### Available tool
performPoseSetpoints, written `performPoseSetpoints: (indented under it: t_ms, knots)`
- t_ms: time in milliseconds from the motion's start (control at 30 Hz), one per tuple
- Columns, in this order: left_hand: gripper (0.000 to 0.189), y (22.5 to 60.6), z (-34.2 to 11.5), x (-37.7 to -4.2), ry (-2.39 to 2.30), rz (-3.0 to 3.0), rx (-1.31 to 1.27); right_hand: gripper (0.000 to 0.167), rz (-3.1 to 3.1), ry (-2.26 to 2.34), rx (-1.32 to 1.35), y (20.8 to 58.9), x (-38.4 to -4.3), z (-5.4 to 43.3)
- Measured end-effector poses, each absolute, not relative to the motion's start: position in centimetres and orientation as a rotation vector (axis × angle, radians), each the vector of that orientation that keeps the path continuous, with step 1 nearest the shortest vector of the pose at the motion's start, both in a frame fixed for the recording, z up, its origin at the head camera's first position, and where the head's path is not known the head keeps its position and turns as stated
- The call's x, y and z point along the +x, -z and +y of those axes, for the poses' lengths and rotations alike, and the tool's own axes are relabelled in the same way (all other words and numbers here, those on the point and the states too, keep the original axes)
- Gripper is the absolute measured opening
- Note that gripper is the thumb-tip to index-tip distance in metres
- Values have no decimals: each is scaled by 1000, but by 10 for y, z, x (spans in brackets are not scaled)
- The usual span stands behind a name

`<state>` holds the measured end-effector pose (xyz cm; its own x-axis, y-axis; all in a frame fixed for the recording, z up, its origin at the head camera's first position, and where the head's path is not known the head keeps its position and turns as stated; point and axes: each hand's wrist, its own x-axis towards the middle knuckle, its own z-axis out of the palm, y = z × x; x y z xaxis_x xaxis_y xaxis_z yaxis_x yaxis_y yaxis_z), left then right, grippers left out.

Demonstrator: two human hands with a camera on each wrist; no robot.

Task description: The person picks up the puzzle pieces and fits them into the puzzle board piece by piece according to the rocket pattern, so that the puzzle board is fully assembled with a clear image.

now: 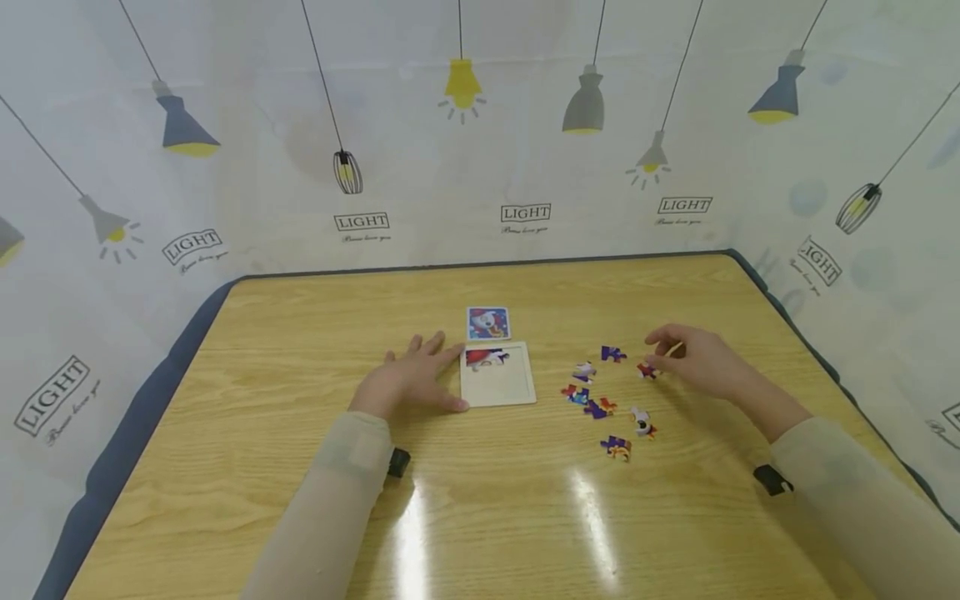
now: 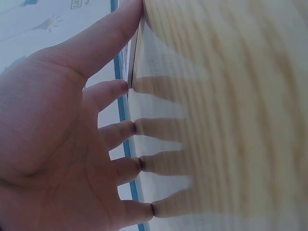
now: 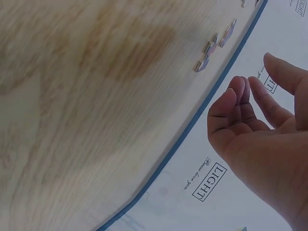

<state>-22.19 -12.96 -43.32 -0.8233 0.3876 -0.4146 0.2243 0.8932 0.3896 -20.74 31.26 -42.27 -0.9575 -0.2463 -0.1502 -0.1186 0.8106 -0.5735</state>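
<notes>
Item 1: right hand [image 1: 693, 358]. Fingers are curving loosely, the thumb standing apart from them; nothing is showing between them. Contact with item 2 is not telling clearly.

Item 2: red-and-purple piece [image 1: 647, 369], 1 count, lying just beside the right thumb tip.

Item 3: loose pieces [image 1: 617, 447], at least 6, lying left of the right hand, most of them closer to the body.

Item 4: puzzle tray [image 1: 498, 387], lying between the 2 hands; a part-built picture [image 1: 486, 358] is filling its far corner on the left hand's side.

Item 5: left hand [image 1: 411, 379]. Fingers are spreading wide and holding nothing; the index finger and thumb appear to be bracing 2 tray corners.

Item 6: picture card [image 1: 488, 323], lying past the tray, forward and right of the left hand.

Handling notes: the step is seemingly picking up item 2. Pinching by opposite edges is suiting a thin piece; pressing its face is risking a slide. Checking orientation against the card is saving turns. Light left-hand pressure is likely keeping the tray steady.
</notes>
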Motion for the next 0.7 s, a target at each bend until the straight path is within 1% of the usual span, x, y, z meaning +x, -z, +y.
performPoseSetpoints:
  t_ms: [233, 467, 700]
  knots:
    - [101, 436, -130, -224, -450, 2554, 431, 39, 2748, 846, -317, 429, -205, 309]
    - [102, 439, -131, -223, -447, 2567, 442, 33, 2650, 818, -516, 431, -193, 308]
    - [104, 441, -132, -225, -440, 2574, 448, 41, 2497, 792, -569, 429, -175, 304]
